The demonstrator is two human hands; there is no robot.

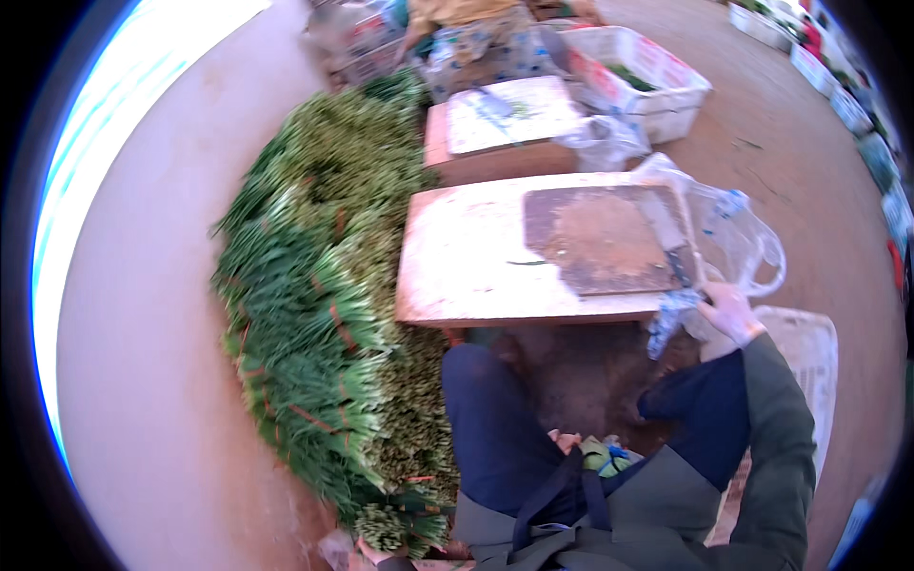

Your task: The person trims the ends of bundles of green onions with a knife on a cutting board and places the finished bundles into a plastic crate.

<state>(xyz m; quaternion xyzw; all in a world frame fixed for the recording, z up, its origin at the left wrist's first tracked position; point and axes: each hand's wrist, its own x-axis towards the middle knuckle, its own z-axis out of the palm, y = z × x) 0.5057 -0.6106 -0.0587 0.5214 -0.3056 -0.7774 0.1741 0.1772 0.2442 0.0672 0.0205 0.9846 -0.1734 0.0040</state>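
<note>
At the right end of a low wooden table [464, 250], my right hand [730, 312] grips a clear plastic bag [739, 221] with blue print. A crumpled blue-and-white piece [671, 317] hangs beside my fingers. Close by, a knife [675, 265] lies on a worn dark board [607, 239] on the table. At the bottom edge, my left hand [380, 554] is partly cut off, against a bundle of green stalks [378, 527]; its grip is unclear. To my left is a long heap of green leafy bundles [307, 371] tied with orange-red bands.
Beyond my table, a person [478, 43] sits behind another low table with a white board [510, 114]. White crates stand at the back right [664, 100] and beside my right leg [800, 342]. More crates [814, 68] line the far right.
</note>
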